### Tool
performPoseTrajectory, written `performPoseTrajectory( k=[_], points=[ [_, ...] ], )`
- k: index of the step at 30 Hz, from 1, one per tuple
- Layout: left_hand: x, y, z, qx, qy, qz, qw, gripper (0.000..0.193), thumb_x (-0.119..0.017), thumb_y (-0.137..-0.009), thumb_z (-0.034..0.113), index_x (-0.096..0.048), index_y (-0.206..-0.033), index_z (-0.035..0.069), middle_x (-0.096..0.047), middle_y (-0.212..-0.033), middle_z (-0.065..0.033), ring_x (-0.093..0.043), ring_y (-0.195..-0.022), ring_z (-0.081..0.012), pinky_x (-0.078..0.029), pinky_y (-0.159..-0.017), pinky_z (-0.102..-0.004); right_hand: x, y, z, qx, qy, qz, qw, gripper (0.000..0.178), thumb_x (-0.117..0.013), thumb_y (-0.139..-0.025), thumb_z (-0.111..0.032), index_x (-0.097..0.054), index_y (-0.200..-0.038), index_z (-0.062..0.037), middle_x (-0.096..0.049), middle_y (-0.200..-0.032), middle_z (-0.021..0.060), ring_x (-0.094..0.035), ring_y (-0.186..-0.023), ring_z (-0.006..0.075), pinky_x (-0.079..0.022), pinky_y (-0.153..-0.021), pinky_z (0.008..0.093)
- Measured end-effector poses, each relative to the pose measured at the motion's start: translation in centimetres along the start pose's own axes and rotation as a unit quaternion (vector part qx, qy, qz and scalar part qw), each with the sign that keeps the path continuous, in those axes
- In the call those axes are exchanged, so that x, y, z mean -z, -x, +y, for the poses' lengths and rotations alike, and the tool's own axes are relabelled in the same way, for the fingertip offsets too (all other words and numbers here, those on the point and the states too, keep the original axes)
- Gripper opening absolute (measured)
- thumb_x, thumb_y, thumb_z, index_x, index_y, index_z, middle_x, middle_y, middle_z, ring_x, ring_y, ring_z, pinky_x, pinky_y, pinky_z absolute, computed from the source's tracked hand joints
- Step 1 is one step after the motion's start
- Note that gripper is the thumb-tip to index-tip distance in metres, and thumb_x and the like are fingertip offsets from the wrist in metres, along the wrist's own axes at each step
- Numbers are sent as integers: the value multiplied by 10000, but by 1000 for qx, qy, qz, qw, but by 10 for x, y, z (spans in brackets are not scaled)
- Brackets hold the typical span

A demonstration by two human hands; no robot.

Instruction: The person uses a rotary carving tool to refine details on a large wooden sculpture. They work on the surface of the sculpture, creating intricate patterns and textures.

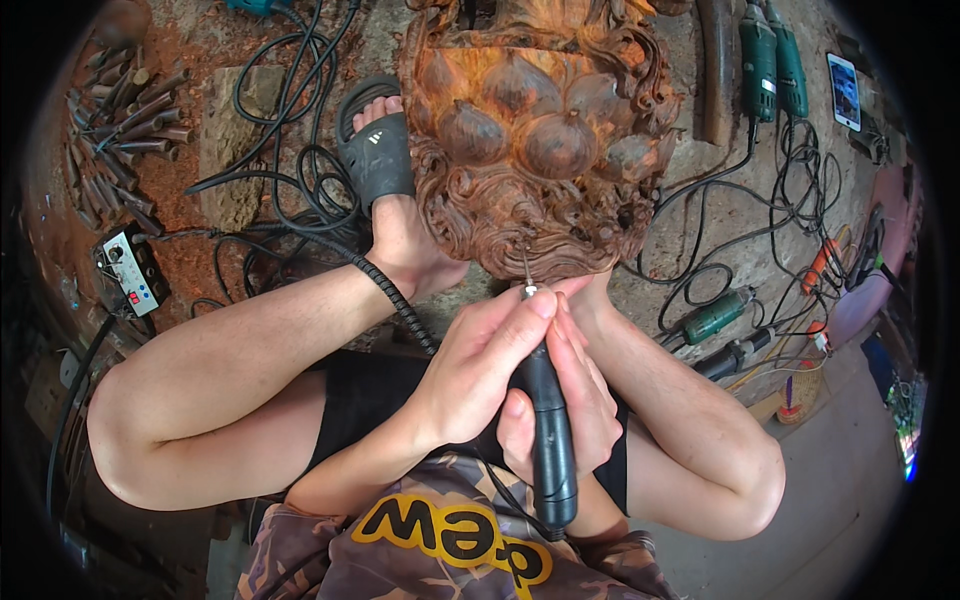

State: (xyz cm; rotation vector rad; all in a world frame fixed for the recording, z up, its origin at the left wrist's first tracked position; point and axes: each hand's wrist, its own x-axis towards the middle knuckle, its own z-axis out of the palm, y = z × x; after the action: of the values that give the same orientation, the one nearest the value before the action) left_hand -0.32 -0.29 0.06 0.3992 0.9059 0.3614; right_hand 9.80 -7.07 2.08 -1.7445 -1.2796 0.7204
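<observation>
A slim black rotary carving handpiece [553, 440] stands between my two hands, its thin metal bit pointing away from me. My right hand [588, 405] is wrapped round the handpiece from the right side. From the left, my left hand [470, 365] closes on its front end, with the thumb close to the metal collar. The tip of the bit meets the near edge of a brown wood carving [560, 145], or lies very close to it. Rounded bulb shapes and deep wavy curls cover the carving. Parts of the fingers are hidden behind the handpiece.
Black cables [300, 190] coil on the left, near a small control box [130, 272] and a pile of chisel-like rods [125, 125]. On the right are green power tools [758, 65], another green tool [715, 315] and a phone [844, 92]. My sandalled foot [378, 150] rests beside the carving.
</observation>
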Motion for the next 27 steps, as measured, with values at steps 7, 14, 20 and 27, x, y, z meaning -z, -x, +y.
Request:
performPoseTrajectory(
  k=[7,14,20,27],
  points=[
    [-1,-1,-3,9,-27,8,1000,520,-463,-1113,370,-585,-1367,-66,-687,-963,-72,-634,-922,-138,-492,-897,-291,8,5,1,-33,-12,-28,999,596,-639,-969,-274,-545,-1330,192,-635,-1272,378,-626,-1247,460,-482,-1091,510],
    [-3,-1,-8,4,-41,37,998,506,-468,-1112,362,-591,-1350,-67,-688,-971,-67,-624,-916,-127,-498,-873,-292,6,3,2,-24,-15,-2,1000,518,-698,-934,-207,-602,-1270,176,-661,-1233,367,-680,-1167,450,-562,-982,467],
    [-1,-1,-5,-5,-60,22,998,486,-468,-1113,361,-612,-1280,-72,-686,-954,-64,-622,-908,-123,-496,-864,-290,2,2,5,-15,-33,23,999,487,-723,-912,-169,-624,-1245,172,-673,-1204,370,-700,-1135,445,-592,-939,452],
    [-5,-1,-4,0,-46,34,998,476,-473,-1113,369,-628,-1259,-57,-662,-903,-52,-594,-863,-106,-491,-813,-287,8,5,3,-43,-31,-17,998,583,-628,-965,-264,-554,-1323,189,-628,-1280,382,-629,-1246,455,-485,-1094,498]
  ],
)
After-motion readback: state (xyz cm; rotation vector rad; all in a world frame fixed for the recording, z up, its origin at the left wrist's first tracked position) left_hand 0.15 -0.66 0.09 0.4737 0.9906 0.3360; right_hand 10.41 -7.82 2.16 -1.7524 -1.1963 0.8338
